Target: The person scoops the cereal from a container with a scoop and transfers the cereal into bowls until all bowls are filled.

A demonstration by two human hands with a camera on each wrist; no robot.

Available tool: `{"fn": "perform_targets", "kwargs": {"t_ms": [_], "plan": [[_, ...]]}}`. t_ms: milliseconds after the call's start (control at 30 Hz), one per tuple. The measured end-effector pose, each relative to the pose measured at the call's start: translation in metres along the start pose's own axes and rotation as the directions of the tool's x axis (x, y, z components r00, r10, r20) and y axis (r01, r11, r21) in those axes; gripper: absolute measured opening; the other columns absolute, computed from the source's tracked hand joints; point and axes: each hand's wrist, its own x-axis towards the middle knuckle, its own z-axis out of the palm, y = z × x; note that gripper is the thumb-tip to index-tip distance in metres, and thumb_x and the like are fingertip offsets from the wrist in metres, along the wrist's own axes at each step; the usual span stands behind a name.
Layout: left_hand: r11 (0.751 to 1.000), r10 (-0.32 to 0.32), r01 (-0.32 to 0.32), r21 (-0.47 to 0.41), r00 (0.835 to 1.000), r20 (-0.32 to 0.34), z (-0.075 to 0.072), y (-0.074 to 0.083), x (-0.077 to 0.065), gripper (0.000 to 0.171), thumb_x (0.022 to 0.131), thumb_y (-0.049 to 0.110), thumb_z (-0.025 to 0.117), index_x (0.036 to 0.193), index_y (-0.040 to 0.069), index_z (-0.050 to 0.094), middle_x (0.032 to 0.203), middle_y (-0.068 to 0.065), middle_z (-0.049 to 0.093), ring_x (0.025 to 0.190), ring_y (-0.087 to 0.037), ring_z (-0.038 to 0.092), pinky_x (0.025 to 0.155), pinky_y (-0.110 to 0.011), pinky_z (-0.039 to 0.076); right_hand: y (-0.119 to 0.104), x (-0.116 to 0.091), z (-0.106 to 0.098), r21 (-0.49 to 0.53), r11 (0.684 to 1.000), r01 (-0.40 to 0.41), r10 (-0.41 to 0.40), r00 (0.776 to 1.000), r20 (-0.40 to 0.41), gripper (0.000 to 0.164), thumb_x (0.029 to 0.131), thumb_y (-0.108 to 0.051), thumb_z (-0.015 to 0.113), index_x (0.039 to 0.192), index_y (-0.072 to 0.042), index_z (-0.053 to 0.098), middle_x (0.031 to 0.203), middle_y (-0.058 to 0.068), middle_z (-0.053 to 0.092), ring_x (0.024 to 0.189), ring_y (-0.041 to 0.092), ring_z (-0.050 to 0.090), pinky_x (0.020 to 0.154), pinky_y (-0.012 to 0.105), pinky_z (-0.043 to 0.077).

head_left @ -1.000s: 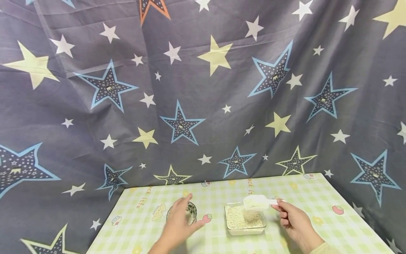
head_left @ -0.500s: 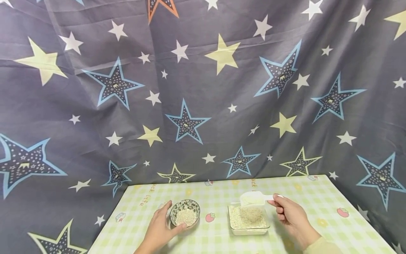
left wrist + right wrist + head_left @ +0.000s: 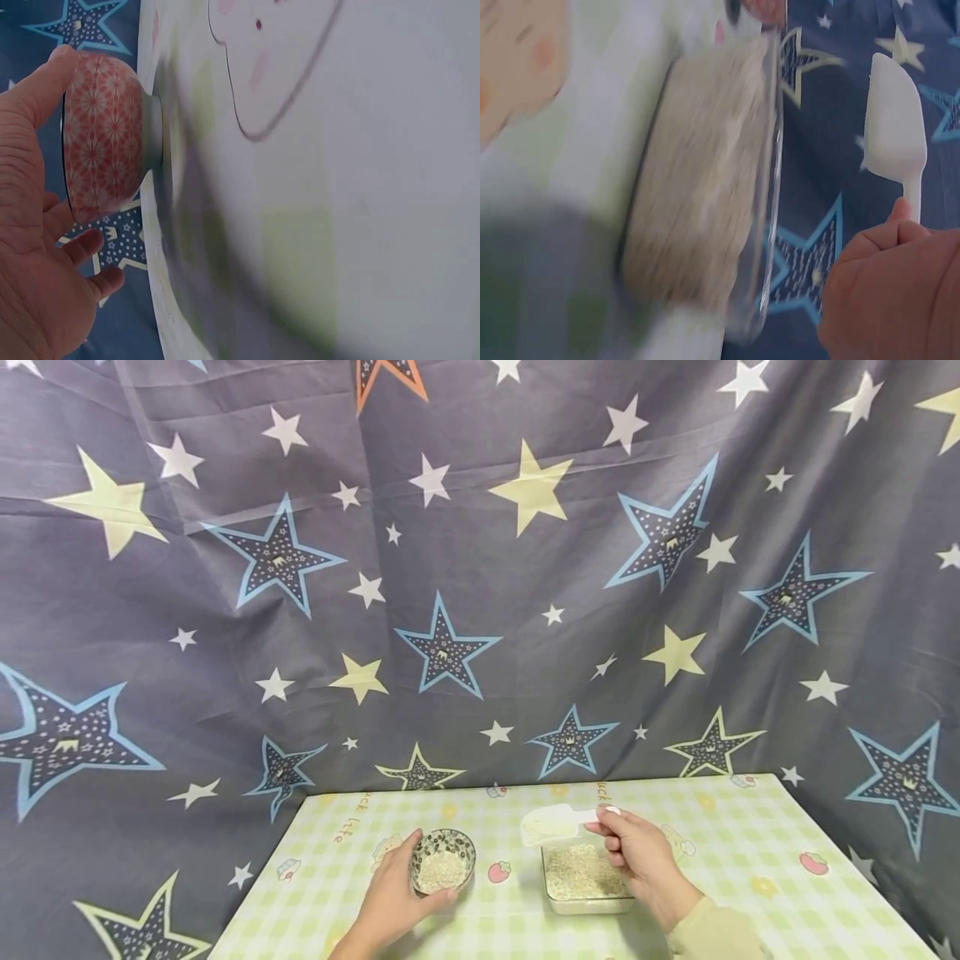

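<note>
At the left, a small bowl (image 3: 444,838) with a dark floral inside holds pale grains. Its outside is red-patterned in the left wrist view, and its foot is right at the cloth. My left hand (image 3: 393,900) holds the bowl, thumb and fingers on opposite sides of the rim. My right hand (image 3: 643,858) pinches the handle of a white scoop (image 3: 551,825), raised over the far left corner of a glass container (image 3: 591,907). Pale, rice-like grains fill that container. In the right wrist view the scoop (image 3: 896,124) shows its outer side, so its contents are hidden there.
A green-and-white checked cloth (image 3: 502,927) with cartoon prints covers the table. A dark curtain (image 3: 480,568) with stars hangs directly behind the table's far edge. A gap of cloth with a strawberry print (image 3: 498,872) separates the bowl from the glass container.
My left hand has moved from over the bowl to its side and taken hold of it. The scoop in my right hand has moved left, from above the container toward the bowl.
</note>
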Motion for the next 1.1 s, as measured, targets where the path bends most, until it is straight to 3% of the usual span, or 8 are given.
{"fn": "perform_targets", "kwargs": {"t_ms": [300,500,633,700,800,933,1033,1100], "plan": [[0.995,-0.069,0.070,-0.075,0.998,0.017,0.010,0.004,0.005,0.127,0.069,0.065,0.093,0.165,0.004,0.036,0.162,-0.020,0.051,0.144,-0.047,0.053,0.116,-0.069,0.046,0.010,0.003,0.070,-0.052,0.997,0.053,-0.054,0.998,-0.021,0.020,0.103,-0.015,0.071,0.118,-0.002,0.070,0.077,-0.005,0.079,0.056,-0.002,0.044,0.046,0.012,0.032],[0.990,-0.103,0.104,-0.097,0.995,0.021,0.004,0.007,0.006,0.128,0.066,0.061,0.096,0.165,0.006,0.037,0.162,-0.018,0.053,0.144,-0.045,0.052,0.117,-0.067,0.046,0.019,0.005,0.105,-0.136,0.979,0.155,-0.158,0.987,-0.011,0.025,0.098,-0.014,0.075,0.120,-0.001,0.074,0.074,-0.002,0.080,0.055,0.003,0.044,0.046,0.016,0.032],[0.990,-0.105,0.106,-0.090,0.994,0.021,-0.001,0.009,0.004,0.128,0.065,0.061,0.097,0.164,0.006,0.038,0.161,-0.019,0.054,0.144,-0.046,0.053,0.116,-0.067,0.046,0.027,0.006,0.122,-0.240,0.935,0.261,-0.259,0.965,0.041,0.028,0.096,-0.012,0.077,0.122,-0.002,0.076,0.082,0.007,0.083,0.055,0.003,0.048,0.048,0.016,0.035],[0.990,-0.109,0.111,-0.084,0.994,0.026,-0.002,0.011,0.004,0.128,0.065,0.061,0.097,0.165,0.006,0.038,0.161,-0.018,0.053,0.144,-0.046,0.052,0.116,-0.068,0.046,0.030,0.005,0.125,-0.298,0.897,0.327,-0.314,0.945,0.093,0.027,0.097,-0.012,0.078,0.122,-0.004,0.077,0.088,0.012,0.083,0.057,0.003,0.052,0.051,0.016,0.038],[0.989,-0.121,0.123,-0.084,0.992,0.034,-0.004,0.013,0.004,0.128,0.065,0.062,0.096,0.165,0.007,0.038,0.162,-0.018,0.052,0.145,-0.047,0.051,0.117,-0.069,0.044,0.035,0.003,0.127,-0.374,0.813,0.445,-0.403,0.895,0.189,0.023,0.098,-0.014,0.078,0.120,-0.009,0.079,0.084,0.012,0.081,0.061,0.002,0.055,0.057,0.016,0.045],[0.987,-0.132,0.135,-0.084,0.990,0.041,-0.005,0.012,0.005,0.127,0.066,0.064,0.095,0.165,0.008,0.038,0.162,-0.019,0.052,0.146,-0.048,0.050,0.116,-0.071,0.044,0.037,0.000,0.128,-0.435,0.712,0.552,-0.485,0.834,0.264,0.020,0.097,-0.016,0.080,0.116,-0.018,0.081,0.069,-0.001,0.070,0.063,0.001,0.055,0.063,0.017,0.049],[0.989,-0.129,0.132,-0.073,0.991,0.039,-0.003,0.009,0.005,0.128,0.065,0.066,0.095,0.164,0.008,0.039,0.161,-0.019,0.053,0.145,-0.049,0.051,0.116,-0.071,0.044,0.037,-0.001,0.126,-0.433,0.709,0.556,-0.489,0.831,0.266,0.019,0.096,-0.016,0.080,0.115,-0.020,0.082,0.068,-0.004,0.069,0.062,0.001,0.054,0.062,0.017,0.048],[0.989,-0.132,0.134,-0.066,0.990,0.039,-0.002,0.007,0.006,0.129,0.065,0.067,0.095,0.164,0.009,0.039,0.161,-0.019,0.053,0.145,-0.048,0.052,0.116,-0.070,0.044,0.036,-0.001,0.125,-0.414,0.740,0.530,-0.469,0.848,0.247,0.020,0.096,-0.016,0.080,0.117,-0.017,0.081,0.073,0.001,0.074,0.064,0.002,0.057,0.063,0.017,0.048]]}}
